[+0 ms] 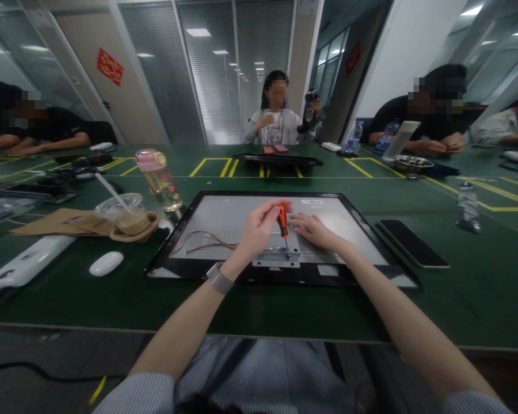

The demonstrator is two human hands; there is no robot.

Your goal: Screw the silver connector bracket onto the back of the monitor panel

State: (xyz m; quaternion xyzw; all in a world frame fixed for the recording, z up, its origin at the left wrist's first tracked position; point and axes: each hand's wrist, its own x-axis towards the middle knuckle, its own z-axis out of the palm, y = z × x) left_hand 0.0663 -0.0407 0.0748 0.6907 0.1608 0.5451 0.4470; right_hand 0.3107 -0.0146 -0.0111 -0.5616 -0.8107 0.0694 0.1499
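The left hand (259, 229) pinches an orange and black screwdriver (284, 223) that points down at a metal bracket (270, 260) on the big gray panel (224, 213), which lies on the green table (276, 307), and the right hand (318, 232) rests spread on the panel.

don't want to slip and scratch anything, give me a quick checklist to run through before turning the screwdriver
1. Screwdriver gripped in the left hand: ok, shaft nearly upright.
2. Tip over the metal bracket: ok, it points down at its right part.
3. Tip seated in a screw head: cannot tell, too small to see.
4. Right hand away from the tip: ok, it lies farther back over the grey panel.
5. Wires clear of the tip: ok, the visible stretches lie to its left.
6. Drink cup and phone off the panel: ok, one beside each side.
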